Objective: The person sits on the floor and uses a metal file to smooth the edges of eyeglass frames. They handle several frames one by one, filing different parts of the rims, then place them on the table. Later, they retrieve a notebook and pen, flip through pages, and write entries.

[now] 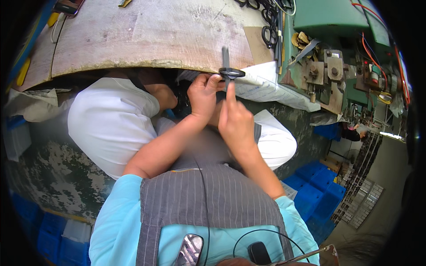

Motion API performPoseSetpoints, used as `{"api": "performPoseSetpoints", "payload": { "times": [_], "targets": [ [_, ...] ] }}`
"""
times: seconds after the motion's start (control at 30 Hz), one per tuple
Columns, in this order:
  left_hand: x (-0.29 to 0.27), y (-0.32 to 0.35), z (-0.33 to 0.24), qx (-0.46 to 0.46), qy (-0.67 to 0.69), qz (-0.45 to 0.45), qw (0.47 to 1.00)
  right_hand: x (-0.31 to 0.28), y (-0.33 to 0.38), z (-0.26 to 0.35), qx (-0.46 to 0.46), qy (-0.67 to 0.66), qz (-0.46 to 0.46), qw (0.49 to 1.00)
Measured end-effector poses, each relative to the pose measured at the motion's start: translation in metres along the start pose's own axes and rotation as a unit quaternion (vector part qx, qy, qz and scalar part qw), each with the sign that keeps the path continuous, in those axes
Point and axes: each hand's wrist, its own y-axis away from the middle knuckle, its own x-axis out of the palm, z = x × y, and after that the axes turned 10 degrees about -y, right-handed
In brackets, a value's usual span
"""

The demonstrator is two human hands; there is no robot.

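Above my lap, at the near edge of the workbench, a pair of scissors (231, 72) with black handles is seen nearly edge-on. A grey blade, slightly blurred, points away toward the bench. My left hand (203, 95) is closed on the handle side, thumb and fingers pinching it. From below, my right hand (236, 122) meets the same scissors, its index finger stretched up against the underside and its other fingers curled. The thumb of that hand is mostly hidden. More black-handled scissors (268, 36) lie at the right of the bench top.
The worn wooden workbench (146, 37) spans the far side. A green machine (328, 20) with metal clamps and red wires stands at the right, white sheeting (266, 86) below it. Blue crates (317, 188) sit right on the floor. A phone (69, 6) lies far left.
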Motion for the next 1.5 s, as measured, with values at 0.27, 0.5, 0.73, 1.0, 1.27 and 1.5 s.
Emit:
{"api": "performPoseSetpoints", "payload": {
  "times": [0.27, 0.5, 0.73, 1.0, 1.27, 1.5],
  "targets": [
    [-0.002, 0.000, 0.004, 0.009, 0.013, 0.023, 1.000, 0.017, -0.021, -0.036, -0.032, -0.019, -0.069, 0.997],
    [-0.004, 0.000, -0.002, -0.016, 0.005, 0.045, 0.999, -0.019, -0.004, -0.057, 0.252, -0.729, 0.078, 0.631],
    [-0.013, 0.001, -0.005, -0.019, -0.027, 0.042, 0.999, -0.001, 0.000, -0.080, 0.260, -0.834, 0.129, 0.469],
    [-0.022, -0.003, -0.005, -0.009, -0.051, 0.049, 0.997, 0.007, 0.007, -0.090, 0.258, -0.822, 0.092, 0.500],
    [-0.025, -0.001, -0.010, -0.017, -0.047, 0.060, 0.997, -0.012, 0.010, -0.050, 0.232, -0.539, 0.100, 0.803],
    [-0.022, 0.002, -0.011, 0.021, -0.089, 0.058, 0.994, -0.019, 0.013, -0.027, 0.035, -0.156, 0.050, 0.986]
  ]
}}
